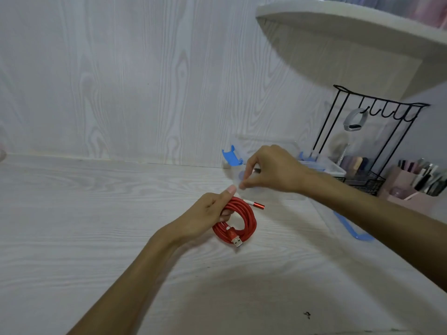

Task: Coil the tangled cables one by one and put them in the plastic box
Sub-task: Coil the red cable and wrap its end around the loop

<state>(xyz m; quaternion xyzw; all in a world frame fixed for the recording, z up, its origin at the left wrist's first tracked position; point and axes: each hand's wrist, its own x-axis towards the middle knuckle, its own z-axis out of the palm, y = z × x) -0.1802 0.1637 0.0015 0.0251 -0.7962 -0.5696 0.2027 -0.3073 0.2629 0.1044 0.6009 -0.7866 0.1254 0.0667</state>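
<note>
A red cable [244, 221] is wound into a round coil above the white table [96, 226]. My left hand [205, 213] grips the coil at its left side, thumb on top. The USB plug hangs at the coil's bottom and the other red plug sticks out to the upper right. My right hand [271, 170] hovers just above the coil with fingertips pinched together on something small and pale that I cannot make out. Behind it stands the clear plastic box [321, 163] with blue clips, partly hidden by that hand.
The box's clear lid with a blue latch [353, 232] lies on the table at the right. A black wire rack [370, 146] with hooks and a pink holder [411, 184] stand at the far right. A white shelf [350, 27] overhangs the corner.
</note>
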